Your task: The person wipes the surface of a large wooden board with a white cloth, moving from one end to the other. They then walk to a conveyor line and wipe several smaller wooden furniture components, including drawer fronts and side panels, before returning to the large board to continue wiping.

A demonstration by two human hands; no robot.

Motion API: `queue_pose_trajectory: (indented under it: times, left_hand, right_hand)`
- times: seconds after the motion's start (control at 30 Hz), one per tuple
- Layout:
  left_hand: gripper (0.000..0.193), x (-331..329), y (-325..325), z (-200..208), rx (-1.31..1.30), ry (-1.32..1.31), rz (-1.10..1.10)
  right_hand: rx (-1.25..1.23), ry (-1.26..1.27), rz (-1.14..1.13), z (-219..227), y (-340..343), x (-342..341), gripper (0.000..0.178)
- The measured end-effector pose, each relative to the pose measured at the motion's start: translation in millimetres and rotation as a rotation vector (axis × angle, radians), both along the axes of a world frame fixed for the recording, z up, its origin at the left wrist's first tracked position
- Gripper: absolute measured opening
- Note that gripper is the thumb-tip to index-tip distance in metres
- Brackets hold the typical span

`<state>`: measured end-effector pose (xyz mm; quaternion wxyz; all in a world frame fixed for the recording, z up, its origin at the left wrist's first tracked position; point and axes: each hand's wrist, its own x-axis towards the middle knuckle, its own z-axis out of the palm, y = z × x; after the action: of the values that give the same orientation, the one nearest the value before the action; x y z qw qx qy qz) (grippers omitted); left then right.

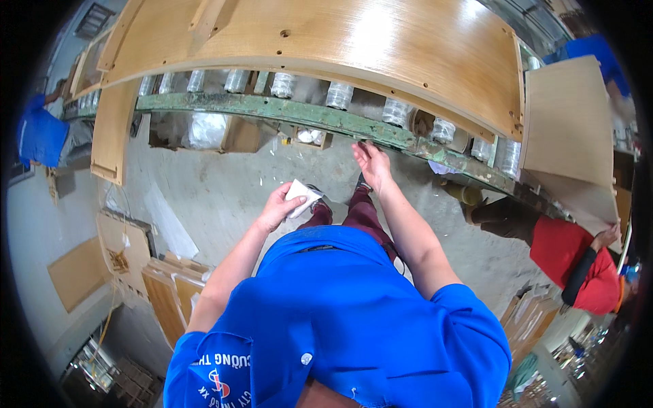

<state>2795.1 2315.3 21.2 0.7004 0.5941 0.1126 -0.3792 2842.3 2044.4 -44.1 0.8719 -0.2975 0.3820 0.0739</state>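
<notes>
White pad (307, 196), grasped by left fingers (292, 203); right fingers (368, 151) near green rail (306, 113), cannot tell if gripping

We find a green-railed roller conveyor (272, 106) crossing the upper frame, bearing a varnished wooden panel (306, 51). We note small white scraps (260, 181) on the grey floor (221, 180), left of centre.

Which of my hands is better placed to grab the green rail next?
Probably your right hand: it is up by the green rail, while your left hand is farther back and holds a white pad.
</notes>
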Motion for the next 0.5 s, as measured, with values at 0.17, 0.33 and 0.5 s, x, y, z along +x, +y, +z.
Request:
queue_pose_trajectory:
  times: [0.17,0.33,0.5]
  left_hand:
    - [0.040,13,-4,17,0.027,-0.135,0.031]
    - [0.044,45,-92,62,-0.079,-0.441,-0.010]
    - [0.057,67,-190,122,0.031,-0.992,-0.215]
  right_hand:
    - [-0.078,-0.071,0.183,28,12,-25,0.037]
    - [-0.004,-0.346,0.289,90,35,-47,0.057]
    - [0.130,-0.644,-0.232,151,5,-24,0.051]
